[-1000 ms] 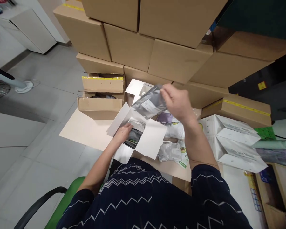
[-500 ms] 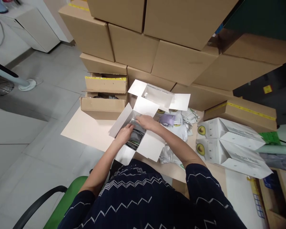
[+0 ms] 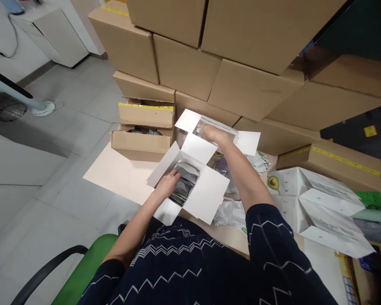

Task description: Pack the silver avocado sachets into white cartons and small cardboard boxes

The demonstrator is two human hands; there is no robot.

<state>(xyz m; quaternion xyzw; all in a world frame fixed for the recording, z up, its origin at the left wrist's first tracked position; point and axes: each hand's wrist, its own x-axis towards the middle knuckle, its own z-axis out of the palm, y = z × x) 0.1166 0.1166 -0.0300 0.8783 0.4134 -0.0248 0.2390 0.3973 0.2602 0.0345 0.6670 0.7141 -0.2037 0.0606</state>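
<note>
A small white box with its flaps spread stands on the table edge in front of me, holding several grey foil pouches. My left hand rests inside it, fingers curled on the pouches. My right hand reaches into a second open white box just behind; its fingers are hidden inside, on what looks like a silvery pouch.
Stacked brown cartons wall off the back. An open carton with yellow tape sits at the left. Loose avocado-print packets and flattened white boxes lie to the right. A green chair is below, and a fan base on the floor.
My right hand brought a grey pouch down into the near box, let it go, then moved back to the far white box. The left hand stayed in the near box.
</note>
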